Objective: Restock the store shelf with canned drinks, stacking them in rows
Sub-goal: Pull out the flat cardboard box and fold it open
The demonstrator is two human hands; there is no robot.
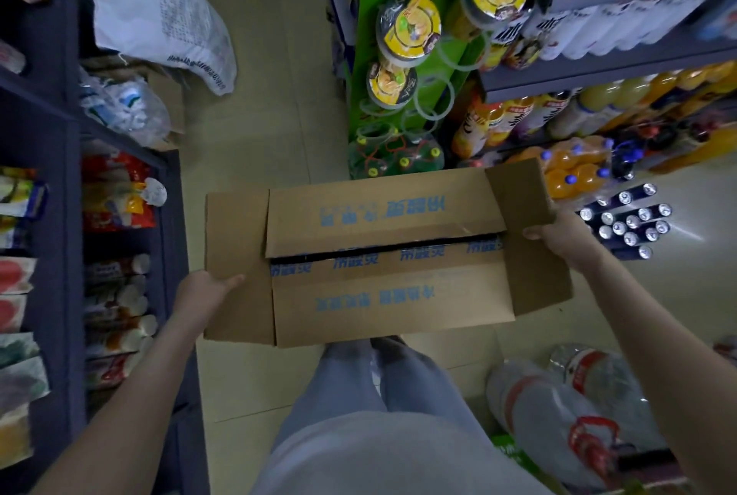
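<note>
A brown cardboard box [383, 295] with blue print hangs in front of me above the aisle floor, its top flaps partly open with a dark slit between them. My left hand [203, 289] grips its left flap edge, thumb on top. My right hand [558, 233] grips the raised right flap. Several dark slim cans [630, 225] with silver tops stand grouped on the floor to the right, beyond my right hand. What the box holds is hidden.
Blue shelving [60, 215] with snack packs lines the left side. On the right stand shelves [598, 75] of juice and white bottles, a green display stand [399, 55] with noodle bowls, and shrink-wrapped bottle packs [566, 406] on the floor. A white sack [159, 11] lies far left.
</note>
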